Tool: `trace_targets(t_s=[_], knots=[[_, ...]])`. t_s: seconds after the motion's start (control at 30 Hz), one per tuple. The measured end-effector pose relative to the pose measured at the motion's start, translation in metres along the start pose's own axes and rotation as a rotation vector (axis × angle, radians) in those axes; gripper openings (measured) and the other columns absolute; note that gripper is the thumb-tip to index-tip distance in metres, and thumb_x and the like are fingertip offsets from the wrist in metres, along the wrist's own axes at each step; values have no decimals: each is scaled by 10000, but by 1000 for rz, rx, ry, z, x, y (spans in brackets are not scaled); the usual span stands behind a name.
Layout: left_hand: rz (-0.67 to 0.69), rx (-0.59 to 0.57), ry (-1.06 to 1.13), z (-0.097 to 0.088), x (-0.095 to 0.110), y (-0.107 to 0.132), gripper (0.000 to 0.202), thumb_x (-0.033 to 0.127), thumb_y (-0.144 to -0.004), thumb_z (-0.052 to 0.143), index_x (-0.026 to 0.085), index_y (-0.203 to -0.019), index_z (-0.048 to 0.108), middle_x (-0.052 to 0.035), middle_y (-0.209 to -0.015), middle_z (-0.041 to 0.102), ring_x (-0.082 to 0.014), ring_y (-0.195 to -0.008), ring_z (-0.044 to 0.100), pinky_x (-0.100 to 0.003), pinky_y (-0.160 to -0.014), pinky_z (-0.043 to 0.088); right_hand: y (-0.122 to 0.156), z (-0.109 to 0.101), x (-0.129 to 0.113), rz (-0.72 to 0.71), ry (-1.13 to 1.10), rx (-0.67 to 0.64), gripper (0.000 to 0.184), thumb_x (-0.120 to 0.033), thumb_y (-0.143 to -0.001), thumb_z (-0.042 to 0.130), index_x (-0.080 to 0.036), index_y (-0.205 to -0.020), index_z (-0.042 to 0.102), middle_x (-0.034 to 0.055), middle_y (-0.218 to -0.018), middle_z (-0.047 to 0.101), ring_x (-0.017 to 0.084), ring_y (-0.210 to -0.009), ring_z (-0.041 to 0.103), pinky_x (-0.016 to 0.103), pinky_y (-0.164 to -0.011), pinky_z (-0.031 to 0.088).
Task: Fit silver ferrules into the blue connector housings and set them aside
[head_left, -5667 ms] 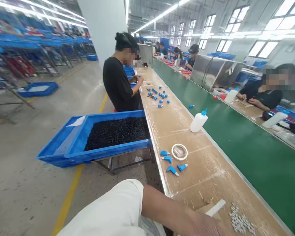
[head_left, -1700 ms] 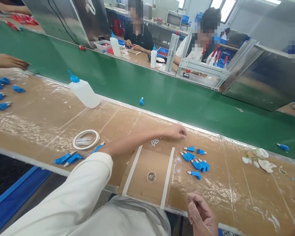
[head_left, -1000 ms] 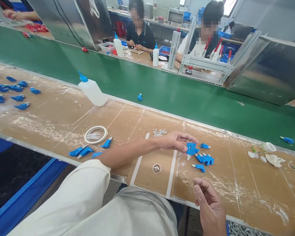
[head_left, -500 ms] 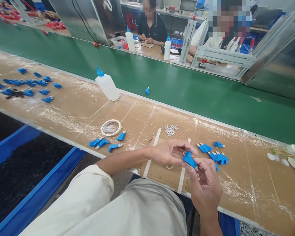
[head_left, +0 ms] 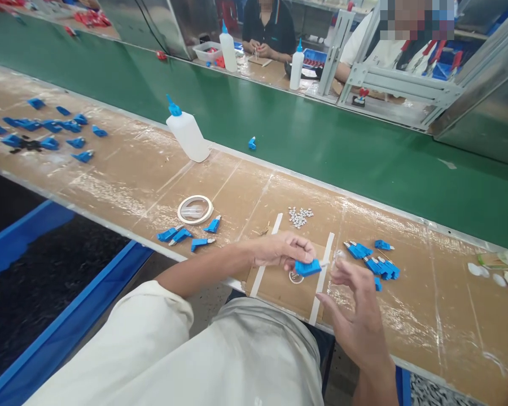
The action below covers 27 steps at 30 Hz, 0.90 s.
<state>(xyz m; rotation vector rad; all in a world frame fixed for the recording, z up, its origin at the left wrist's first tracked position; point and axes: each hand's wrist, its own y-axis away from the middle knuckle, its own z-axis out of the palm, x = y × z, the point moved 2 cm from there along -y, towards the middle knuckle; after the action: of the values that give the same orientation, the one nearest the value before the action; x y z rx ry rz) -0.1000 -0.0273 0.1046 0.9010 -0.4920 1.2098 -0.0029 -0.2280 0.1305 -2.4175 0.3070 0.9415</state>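
Observation:
My left hand (head_left: 288, 251) pinches a small blue plastic part (head_left: 307, 267) with a pale tip pointing right. It is held above a cardboard pad (head_left: 275, 299) marked by two white tape strips. Just right of it, my right hand (head_left: 355, 296) is apart from the part, thumb and fingers spread, nothing seen in them. A small round ring (head_left: 296, 277) lies on the pad below the part. Beyond the pad sits a heap of small grey pieces (head_left: 300, 216). Several like blue parts (head_left: 375, 262) lie right of my right hand, and more blue parts (head_left: 180, 234) lie left of the pad.
A tape roll (head_left: 195, 210) lies on the bench, and a white squeeze bottle (head_left: 189, 135) stands farther back. More blue parts (head_left: 51, 127) spread at far left. A green conveyor belt (head_left: 322, 152) runs behind, carrying one blue piece (head_left: 252, 143). Two people sit across it.
My right hand has let go of the blue part and opened. My left hand now holds the part alone, turned level and slightly left of before. The view has tilted a little downward.

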Motion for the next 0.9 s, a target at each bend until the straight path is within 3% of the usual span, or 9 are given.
trace_targets(t_s=[0.07,0.17,0.33,0.47,0.73,0.9], knots=[[62,68,57,-10,3,8,427,390,-614,924,104,-862,725,13,-666,628,-18,-493,496,-123,-436,367,6,1,14,152,-47,34,502,-299,-920,677,-283,-1402,537,87,-1142,625,213,-904,652,403,-812,581],[102,146,136,-26,1,14,436,330,-633,914,55,-927,748,-18,-682,641,-28,-537,536,-119,-499,419,10,14,35,320,-73,18,307,-406,-920,656,-238,-1174,695,52,-952,665,190,-788,649,362,-737,574],[119,113,240,-36,-15,11,466,280,-645,882,2,-991,742,-79,-750,684,-68,-583,598,-152,-556,484,6,50,44,459,-232,-73,336,-500,-879,678,-198,-1017,732,53,-878,680,189,-765,658,330,-697,558],[121,86,301,-38,-25,9,417,259,-632,866,16,-947,743,-92,-792,698,-87,-628,635,-152,-587,504,0,62,40,462,-278,-59,327,-514,-860,697,-193,-917,732,41,-821,666,170,-701,620,304,-639,519],[111,80,355,-41,-30,8,239,198,-695,815,58,-859,712,-52,-774,661,-70,-640,608,-144,-631,504,-5,66,38,451,-247,-84,301,-485,-897,657,-196,-849,726,29,-785,656,157,-676,580,287,-625,473],[128,88,359,-42,-31,5,207,200,-705,808,67,-800,680,-41,-742,631,-52,-592,562,-135,-582,476,-6,66,36,421,-266,-94,307,-477,-923,633,-201,-821,721,32,-784,654,165,-706,584,283,-623,465]])
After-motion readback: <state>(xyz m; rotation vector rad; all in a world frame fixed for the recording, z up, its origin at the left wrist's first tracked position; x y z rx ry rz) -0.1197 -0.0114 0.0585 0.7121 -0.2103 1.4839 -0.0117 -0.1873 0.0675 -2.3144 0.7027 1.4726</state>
